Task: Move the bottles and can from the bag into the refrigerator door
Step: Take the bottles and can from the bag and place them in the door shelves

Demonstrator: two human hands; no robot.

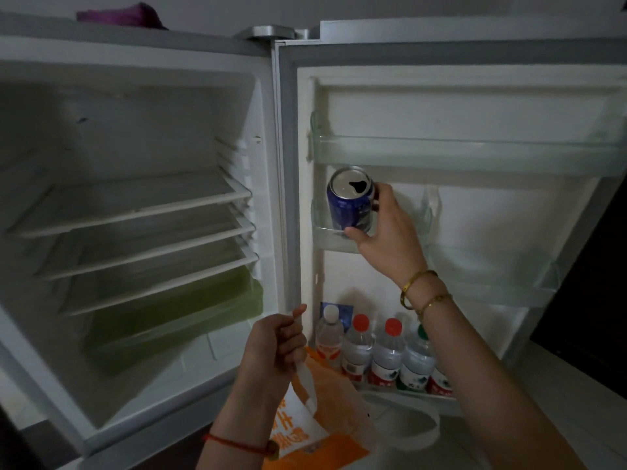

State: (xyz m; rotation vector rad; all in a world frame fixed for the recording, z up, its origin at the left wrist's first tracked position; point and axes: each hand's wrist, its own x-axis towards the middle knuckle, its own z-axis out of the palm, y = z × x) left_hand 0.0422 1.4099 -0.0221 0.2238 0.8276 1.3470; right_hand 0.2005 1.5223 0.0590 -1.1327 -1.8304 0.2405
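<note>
My right hand (pixel 390 232) grips a blue can (pixel 349 203) with an opened silver top, standing in the small middle door shelf (pixel 325 239) of the open refrigerator door. My left hand (pixel 276 344) is closed on the white handle of an orange and white bag (pixel 315 425) hanging below it. Several water bottles stand in the bottom door shelf: one with a white cap (pixel 329 334), two with red caps (pixel 359 347) (pixel 390 351), and a green-capped one (pixel 419 361) partly hidden by my right forearm.
The fridge interior (pixel 135 205) on the left has white shelves and a green-tinted drawer (pixel 176 317). A clear top door shelf (pixel 458 150) and a wider right door shelf (pixel 492 276) hold nothing. A purple cloth (pixel 118 15) lies on top of the fridge.
</note>
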